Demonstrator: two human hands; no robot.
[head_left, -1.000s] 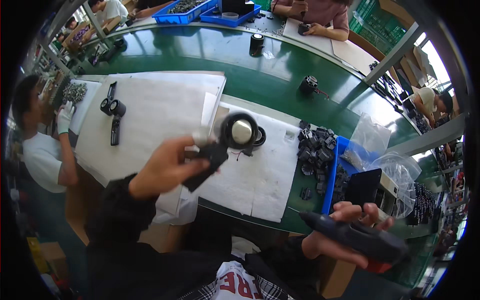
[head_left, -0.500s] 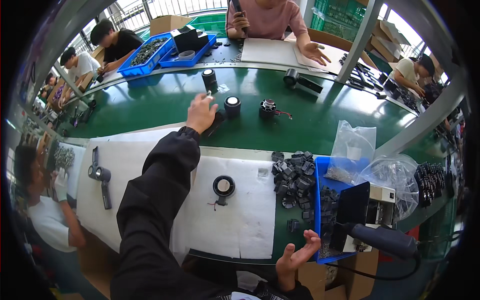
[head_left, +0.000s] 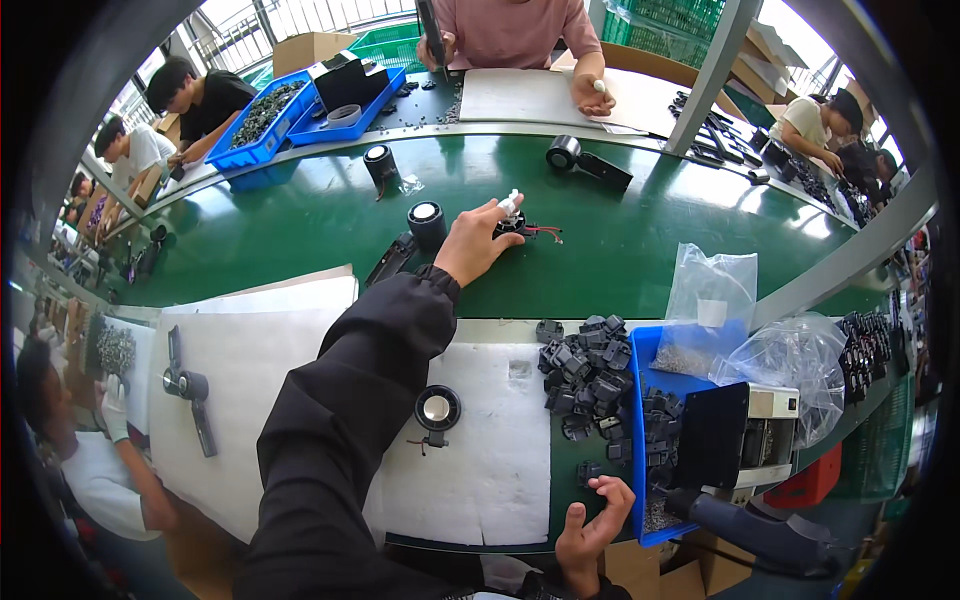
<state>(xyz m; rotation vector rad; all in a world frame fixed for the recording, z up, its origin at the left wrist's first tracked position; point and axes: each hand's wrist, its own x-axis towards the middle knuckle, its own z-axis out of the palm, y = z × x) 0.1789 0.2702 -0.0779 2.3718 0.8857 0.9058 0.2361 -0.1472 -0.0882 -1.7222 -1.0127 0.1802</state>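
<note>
My left hand (head_left: 482,240) reaches over the green belt, its thumb and white-covered fingertip closed around a small round motor (head_left: 512,228) with red wires. Just left of that hand, a black cylinder (head_left: 427,226) with a pale top stands upright beside a dark handle piece (head_left: 391,259). My right hand (head_left: 594,530) is held near the bench's front edge, palm up and empty, fingers loosely bent and thumb apart. Close above it lies a small black plastic part (head_left: 589,473). On the white mat (head_left: 480,490) rests a round black fan-like unit (head_left: 437,408) with a short wire.
Black parts (head_left: 590,365) are heaped beside a blue bin (head_left: 640,400) holding more. At that bin are a white-and-black device (head_left: 768,430) and a dark power tool (head_left: 755,525). Another cylinder (head_left: 379,166) and a folded black unit (head_left: 588,163) sit farther off. A co-worker (head_left: 515,40) sits opposite.
My left hand has moved right, past the upright cylinder, and now grasps the wired motor. My right hand stays open near the front edge. The co-worker opposite has drawn one hand in.
</note>
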